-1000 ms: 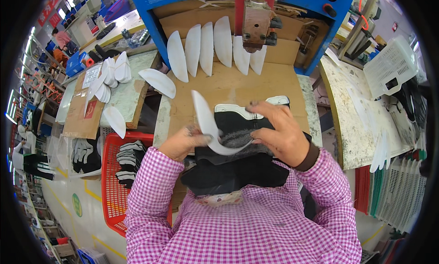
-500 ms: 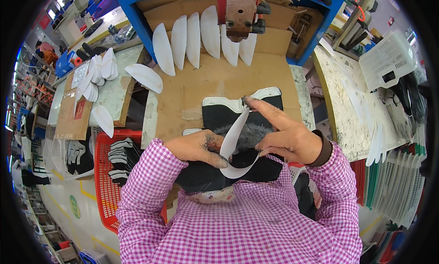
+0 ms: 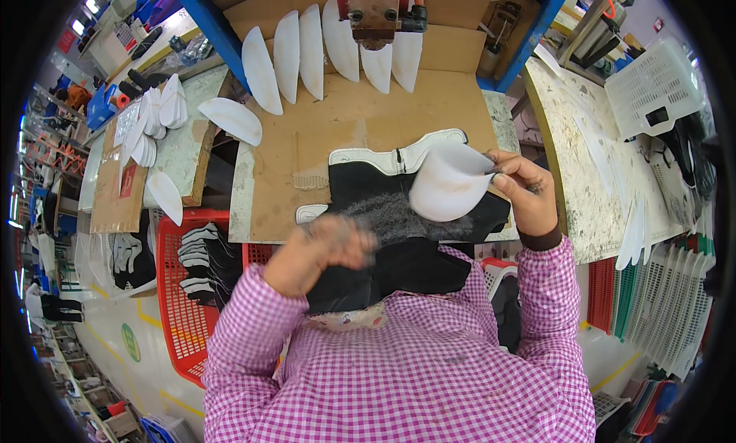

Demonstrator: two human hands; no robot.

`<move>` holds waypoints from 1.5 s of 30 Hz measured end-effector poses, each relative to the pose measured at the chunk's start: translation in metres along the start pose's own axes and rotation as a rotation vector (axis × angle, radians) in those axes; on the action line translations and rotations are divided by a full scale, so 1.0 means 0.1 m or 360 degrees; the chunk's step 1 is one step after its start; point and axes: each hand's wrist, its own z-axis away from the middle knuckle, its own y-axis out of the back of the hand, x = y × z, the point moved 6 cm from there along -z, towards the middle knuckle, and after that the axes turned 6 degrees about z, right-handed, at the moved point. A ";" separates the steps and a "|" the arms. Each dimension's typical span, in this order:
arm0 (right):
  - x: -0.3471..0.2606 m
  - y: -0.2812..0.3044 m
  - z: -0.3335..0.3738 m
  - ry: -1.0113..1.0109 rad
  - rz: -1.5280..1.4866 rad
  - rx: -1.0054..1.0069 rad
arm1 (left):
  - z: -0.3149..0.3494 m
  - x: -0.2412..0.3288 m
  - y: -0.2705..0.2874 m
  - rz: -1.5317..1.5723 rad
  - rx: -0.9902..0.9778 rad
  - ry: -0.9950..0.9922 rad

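A white, half-moon-shaped flexible sheet [image 3: 452,184] is bent into a curl, pinched at one end by the thumb and fingers of my right hand [image 3: 527,188]. It hangs over the right part of a black fabric piece with white edging [image 3: 360,178], whose middle has a grey, fuzzy patch. My left hand [image 3: 326,243] is over the left of the black fabric, apart from the white sheet. Motion blurs its fingers, so whether they hold anything is unclear. More black fabric [image 3: 418,266] lies across the near edge of the cardboard-covered table, against my checked garment.
Several white half-moon sheets [image 3: 287,55] lean along the back, under a blue machine frame with a metal head [image 3: 373,13]. Another sheet [image 3: 231,121] lies left of them. A red basket [image 3: 175,289] with black-and-white pieces stands left; a white plastic crate [image 3: 655,90] sits right.
My right hand has carried the white sheet up and rightward, and its curl has changed. My left hand has come off the sheet and moved left. The whole view has shifted slightly.
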 end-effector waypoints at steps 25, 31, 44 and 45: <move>-0.24 -0.63 0.46 0.0180 0.0373 -0.0442 | 0.17 -0.39 0.45 -0.0083 0.0957 -0.0573; -0.76 -1.33 0.46 0.1310 0.1830 -0.0788 | 0.16 -0.37 0.46 -0.0013 0.0810 -0.0495; -0.85 -1.86 0.36 0.1529 0.1974 -0.1026 | 0.11 -0.50 0.64 0.0133 0.0562 -0.0494; -0.86 -1.86 0.36 0.1534 0.1984 -0.1046 | 0.11 -0.49 0.64 0.0167 0.0553 -0.0512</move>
